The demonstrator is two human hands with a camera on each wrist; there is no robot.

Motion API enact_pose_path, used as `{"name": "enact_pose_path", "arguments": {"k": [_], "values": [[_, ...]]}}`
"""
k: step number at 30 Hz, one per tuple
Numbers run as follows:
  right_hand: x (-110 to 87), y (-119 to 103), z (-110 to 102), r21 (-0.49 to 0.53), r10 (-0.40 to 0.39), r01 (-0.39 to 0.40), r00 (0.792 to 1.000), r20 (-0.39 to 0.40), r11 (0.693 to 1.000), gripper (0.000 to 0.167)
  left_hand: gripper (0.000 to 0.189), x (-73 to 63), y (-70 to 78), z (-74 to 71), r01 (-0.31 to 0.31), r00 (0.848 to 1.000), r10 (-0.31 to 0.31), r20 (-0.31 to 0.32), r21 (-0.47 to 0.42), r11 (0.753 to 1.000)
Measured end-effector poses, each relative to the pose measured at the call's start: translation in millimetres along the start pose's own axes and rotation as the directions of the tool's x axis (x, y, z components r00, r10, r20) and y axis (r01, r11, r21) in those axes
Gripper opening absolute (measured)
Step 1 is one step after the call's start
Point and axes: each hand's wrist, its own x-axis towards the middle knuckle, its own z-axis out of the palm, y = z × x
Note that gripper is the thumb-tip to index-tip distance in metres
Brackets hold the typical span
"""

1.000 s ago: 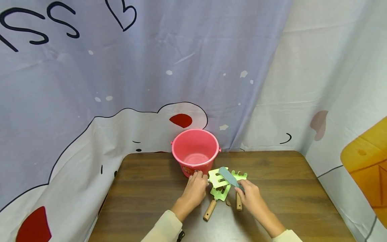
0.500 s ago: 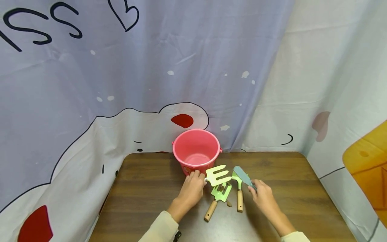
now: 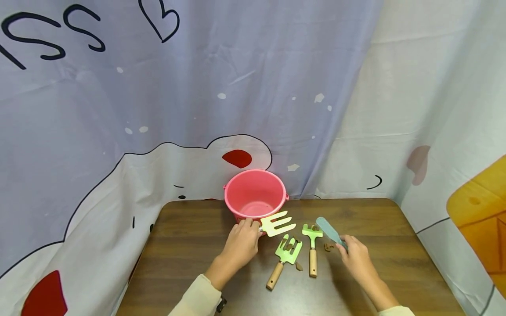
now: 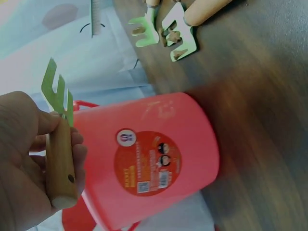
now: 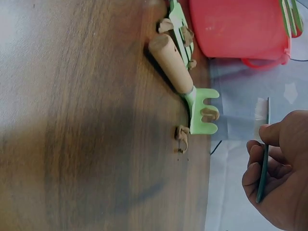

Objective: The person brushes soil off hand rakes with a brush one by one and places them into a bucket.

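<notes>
In the head view my left hand (image 3: 240, 242) grips a pale green hand fork (image 3: 272, 225) by its wooden handle (image 4: 60, 163). The tines point right, in front of the pink bucket (image 3: 256, 193). Over on the right, my right hand (image 3: 354, 256) pinches a blue-grey brush (image 3: 329, 229), whose pale bristles (image 5: 260, 115) show in the right wrist view. Between the hands lie a second green fork (image 3: 287, 253) and a small green rake (image 3: 312, 235), both with wooden handles. Brown bits cling to their tines.
Loose brown bits (image 3: 299, 266) lie beside the second fork, and more brown crumbs (image 5: 183, 137) lie by the rake. The wooden table (image 3: 189, 245) ends at a printed curtain (image 3: 197, 109) behind the bucket.
My hands have moved apart: the left hand with its fork to the left and slightly up, the right hand with the brush to the right. The fork and rake on the table are now uncovered.
</notes>
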Motion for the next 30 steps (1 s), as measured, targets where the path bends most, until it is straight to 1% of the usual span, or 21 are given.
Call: {"name": "enact_pose_path", "arguments": {"k": [5, 9, 12, 15, 18, 22, 27, 30], "values": [[-1.0, 5, -5, -0.006, 0.010, -0.010, 1.000, 0.005, 1.000, 0.023, 0.014, 0.1, -2.1, -12.9, -0.018, 1.000, 0.019, 0.019, -0.032, 0.999], [-1.2, 7, -7, -0.011, 0.001, -0.001, 1.000, -0.003, 1.000, 0.022, 0.016, 3.9, -5.1, -23.9, -0.022, 1.000, 0.022, 0.007, -0.050, 0.999], [-0.7, 9, -7, -0.013, -0.010, 0.010, 1.000, -0.012, 1.000, 0.023, 0.017, 8.6, -8.8, -32.6, -0.019, 1.000, 0.017, -0.024, -0.046, 0.999], [0.6, 10, -7, -0.013, -0.020, 0.019, 1.000, -0.017, 1.000, 0.023, 0.018, 14.2, -13.8, -40.0, -0.015, 0.999, 0.014, -0.049, -0.022, 1.000], [1.9, 10, -8, -0.007, -0.011, 0.011, 1.000, -0.007, 1.000, 0.024, 0.020, 19.7, -19.5, -45.7, -0.006, 0.998, 0.007, -0.056, 0.015, 1.000], [2.5, 11, -11, 0.001, 0.024, -0.024, 0.999, 0.022, 1.000, 0.024, 0.021, 27.0, -26.8, -50.0, 0.031, 0.998, -0.029, -0.053, 0.045, 0.998], [3.4, 14, -13, 0.001, 0.044, -0.044, 0.998, 0.033, 0.999, 0.024, 0.020, 34.8, -33.8, -51.7, 0.106, 0.994, -0.105, -0.027, 0.045, 0.993], [4.1, 16, -14, 0.007, 0.051, -0.051, 0.998, 0.036, 0.999, 0.024, 0.021, 37.9, -37.1, -51.8, 0.138, 0.990, -0.138, -0.012, 0.034, 0.990]]}}
